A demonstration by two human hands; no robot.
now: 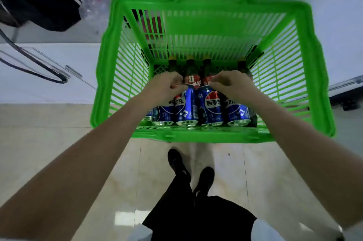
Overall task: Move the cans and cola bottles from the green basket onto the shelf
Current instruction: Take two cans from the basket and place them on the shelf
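Down in the basket [206, 134], I am curling my left hand [167, 83] and right hand [228, 81] onto the tops of two cans [196, 107] lying just below my knuckles, bottles [193, 71] beyond my fingertips, readying what looks like the first lift toward the unseen shelf.

cans [196, 109] in basket [212, 134] near side, bottles [191, 71] behind them

From my remote feed: a slatted green plastic basket [212, 24] holds glossy blue metal cans [211, 107] with shiny bare rims and dark plastic cola bottles [191, 72], above a polished, reflective tiled floor [59, 142].
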